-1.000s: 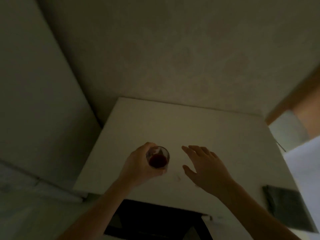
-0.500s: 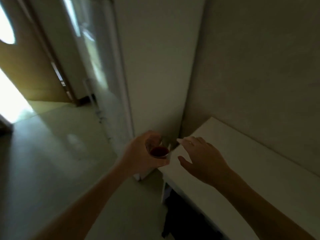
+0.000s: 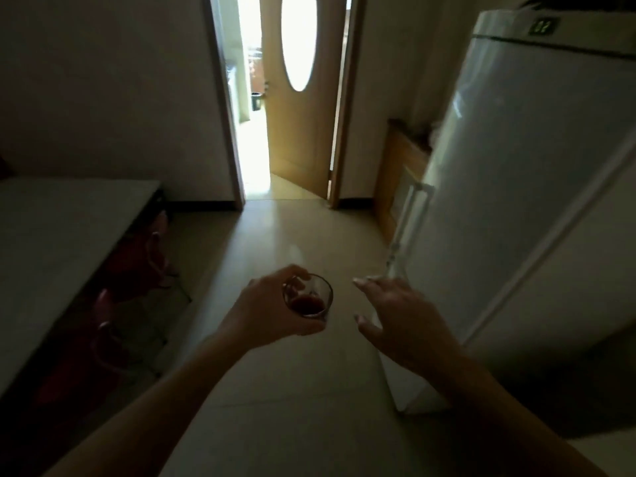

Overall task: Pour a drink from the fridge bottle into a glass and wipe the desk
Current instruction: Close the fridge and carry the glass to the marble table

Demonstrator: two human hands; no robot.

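My left hand (image 3: 265,313) grips a small clear glass (image 3: 308,299) with a little dark red drink at its bottom, held upright over the floor. My right hand (image 3: 399,318) is beside it to the right, fingers spread and holding nothing, close to the white fridge (image 3: 523,187) and just below its door handle (image 3: 407,222). The fridge door looks closed. A grey desk (image 3: 58,242) stands at the left edge. No bottle is visible.
Red stools (image 3: 137,263) are tucked under the desk. An open wooden door (image 3: 299,98) with an oval window leads to a bright room ahead. A wooden cabinet (image 3: 395,180) stands behind the fridge. Pale tiled floor (image 3: 275,390) runs between desk and fridge.
The view has swung left from the white table by the wall to the room with the fridge and doorway. Both hands stay in the same pose, the left still holding the glass.
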